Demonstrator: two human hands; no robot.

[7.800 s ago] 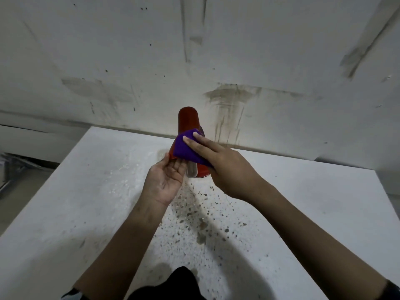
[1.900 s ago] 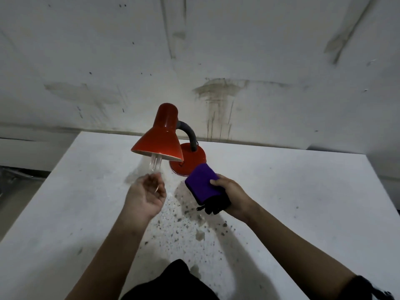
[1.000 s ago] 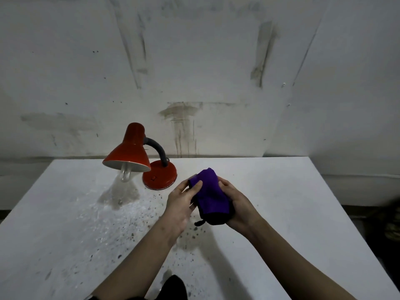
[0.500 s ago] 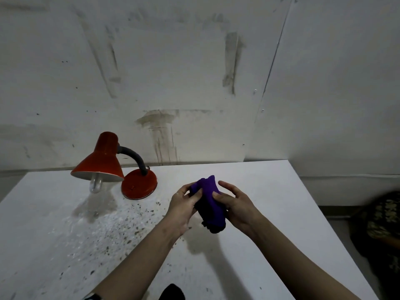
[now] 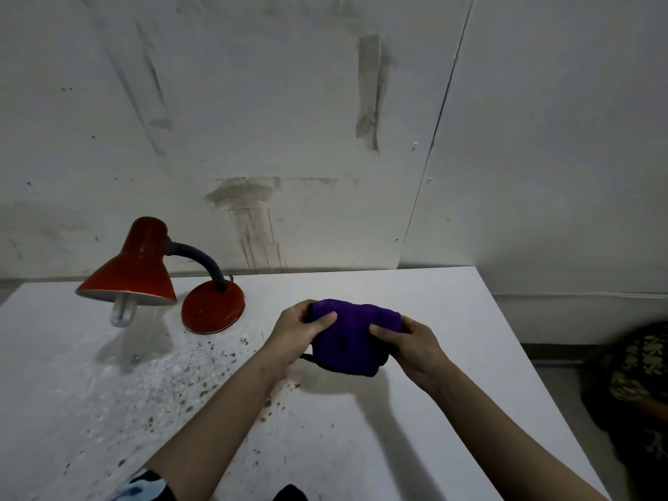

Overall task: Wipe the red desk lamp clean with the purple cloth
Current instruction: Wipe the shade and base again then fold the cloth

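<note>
White and speckled with dark spots along its left half, the flat tabletop (image 5: pixel 415 428) fills the lower frame, backed by a pale, stained wall (image 5: pixel 289 121) with brownish streaks at centre. At middle left stands the red metal desk lamp (image 5: pixel 144 273), its cone shade tilted down toward the lower left with a bare white bulb (image 5: pixel 123 312) poking out below the rim; a dark curved neck joins the shade to a round red base (image 5: pixel 213 307) resting flat on the table.

Right of the lamp and well apart from it, at frame centre, the left hand (image 5: pixel 296 334) grips the left end of the folded purple cloth (image 5: pixel 350 338), thumb pressed on the front and fingers curled behind. The cloth is held just above the table, its shadow on the surface below. The right hand (image 5: pixel 412 345) pinches the cloth's right end, thumb on top and fingers wrapped under.

At the far right edge, beyond the table, a dark patterned shape (image 5: pixel 636 377) sits blurred; what it is cannot be told.
</note>
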